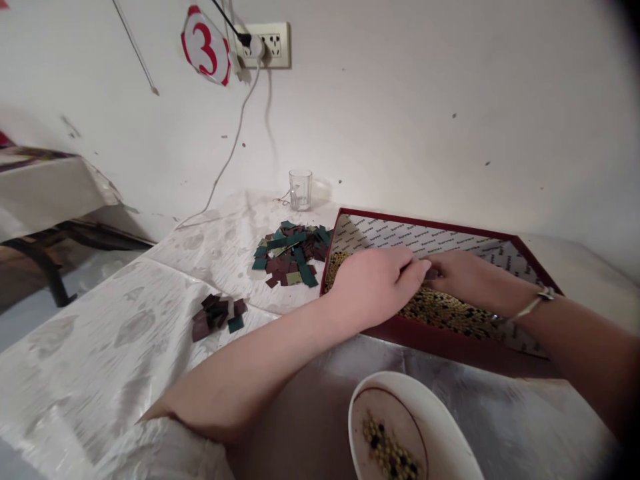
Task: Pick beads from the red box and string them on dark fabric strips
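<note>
A red-rimmed box (450, 343) with a patterned white lining stands on the table, and many small gold and black beads (445, 310) lie in it. Above the beads my left hand (375, 283) is closed, its fingers curled and mostly hidden from view. My right hand (457, 277) meets it fingertip to fingertip, pinching a small dark brown piece (434, 273). Left of the box lies a heap of green, brown and olive pieces (290, 253). A smaller pile of dark pieces (217, 317) is nearer the table's left side.
A white bowl (445, 427) holding some beads stands at the front edge. A clear glass (301, 191) is near the wall, below a socket (277, 45) with a white cable hanging to the table. Another table (45, 193) stands at the far left.
</note>
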Available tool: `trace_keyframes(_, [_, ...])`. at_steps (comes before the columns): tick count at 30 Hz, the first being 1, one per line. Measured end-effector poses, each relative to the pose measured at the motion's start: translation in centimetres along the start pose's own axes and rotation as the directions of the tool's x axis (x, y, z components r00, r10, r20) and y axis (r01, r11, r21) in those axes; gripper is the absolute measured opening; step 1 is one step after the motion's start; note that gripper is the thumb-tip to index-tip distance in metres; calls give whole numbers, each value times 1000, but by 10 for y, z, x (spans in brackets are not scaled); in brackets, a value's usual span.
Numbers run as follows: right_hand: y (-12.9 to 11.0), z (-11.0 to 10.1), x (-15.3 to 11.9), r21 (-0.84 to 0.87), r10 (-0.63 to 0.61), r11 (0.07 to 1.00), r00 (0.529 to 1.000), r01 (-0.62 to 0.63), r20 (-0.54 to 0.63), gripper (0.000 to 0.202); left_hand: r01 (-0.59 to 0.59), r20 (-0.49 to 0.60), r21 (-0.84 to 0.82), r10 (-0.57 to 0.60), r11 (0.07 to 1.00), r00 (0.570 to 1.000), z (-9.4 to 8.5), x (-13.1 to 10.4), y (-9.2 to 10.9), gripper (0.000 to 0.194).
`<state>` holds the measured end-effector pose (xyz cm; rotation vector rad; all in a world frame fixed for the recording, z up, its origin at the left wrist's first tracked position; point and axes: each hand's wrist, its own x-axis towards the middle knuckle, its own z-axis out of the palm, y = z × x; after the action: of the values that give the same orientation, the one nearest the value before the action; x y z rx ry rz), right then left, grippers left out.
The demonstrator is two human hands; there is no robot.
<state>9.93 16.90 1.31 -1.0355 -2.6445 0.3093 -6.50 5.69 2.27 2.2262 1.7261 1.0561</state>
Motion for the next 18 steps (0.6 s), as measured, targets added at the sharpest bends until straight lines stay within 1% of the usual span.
trace_keyframes(2, [2, -3, -5, -59, 9, 998, 992, -2, 124, 17, 2, 0, 6, -2, 1000, 1000, 0, 0, 1, 36])
trace_keyframes(3, [2, -4, -8, -88, 17, 996, 987, -3, 159, 18, 1, -3, 11, -1, 1000, 1000, 0, 0, 1, 37])
trace_keyframes(4, [0, -5, -12, -108, 26, 994, 987, -8, 158, 20, -2, -7, 17, 2, 1000, 1000, 0, 0, 1, 37])
trace_keyframes(6, [-5, -8, -19, -120, 23, 993, 994, -10, 109, 26, -5, -15, 30, 5, 1000, 1000, 1, -1, 1, 37])
trace_keyframes(9, [-21, -13, -29, -109, 25, 994, 1000, -27, -17, 33, 14, -25, 35, -13, 999, 1000, 2, 0, 0, 38])
trace_keyframes(12, [-39, -17, -37, -54, 83, 994, 975, -96, -204, 30, 59, -29, -13, -60, 998, 998, 2, 1, -1, 39])
trace_keyframes(14, [-49, -19, -43, 4, 152, 987, 933, -160, -325, 23, 80, -36, -60, -82, 995, 996, 2, 1, -2, 38])
trace_keyframes(15, [-54, -19, -46, 23, 176, 983, 897, -182, -406, 20, 85, -38, -83, -89, 993, 995, 2, 1, -2, 37])
trace_keyframes(16, [-58, -19, -49, 50, 183, 982, 860, -181, -477, 16, 88, -39, -104, -92, 991, 995, 2, 1, -3, 35])
trace_keyframes(17, [-62, -18, -51, 78, 171, 985, 818, -153, -549, 10, 88, -38, -126, -94, 988, 995, 2, 2, -3, 33])
trace_keyframes(18, [-66, -16, -53, 84, 135, 991, 798, -105, -588, 5, 89, -37, -149, -95, 985, 995, 2, 2, -4, 31])
